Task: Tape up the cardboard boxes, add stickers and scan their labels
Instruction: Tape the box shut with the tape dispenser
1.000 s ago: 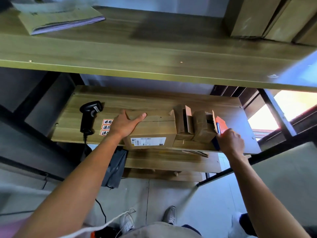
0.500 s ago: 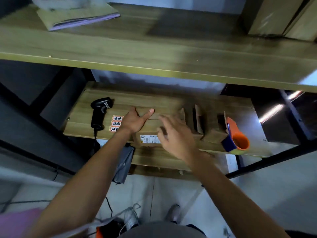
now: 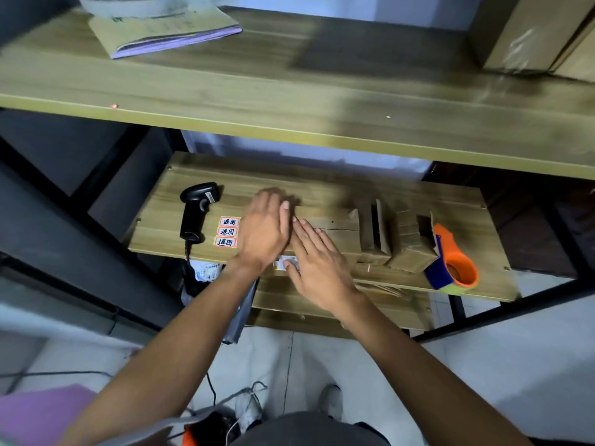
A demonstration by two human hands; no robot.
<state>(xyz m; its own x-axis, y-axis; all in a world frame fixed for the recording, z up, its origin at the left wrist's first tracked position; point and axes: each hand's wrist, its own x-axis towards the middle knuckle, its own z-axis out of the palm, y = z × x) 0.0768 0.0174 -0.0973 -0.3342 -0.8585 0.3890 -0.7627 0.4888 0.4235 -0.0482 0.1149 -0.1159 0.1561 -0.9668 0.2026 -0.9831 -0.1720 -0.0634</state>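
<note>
R hand [image 3: 322,268] and L hand [image 3: 262,230] are laid flat, fingers straight, on the cardboard box [image 3: 338,239] at the shelf [image 3: 322,178] front. R was taken off the tape dispenser [image 3: 454,262], now parked at right: taping prob. done. 3 stickers [image 3: 227,232] & scanner [image 3: 196,210] lie untouched, left.

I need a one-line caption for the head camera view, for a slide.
Left hand and right hand lie flat on a cardboard box, between barcode scanner with stickers and orange tape dispenser.
</note>
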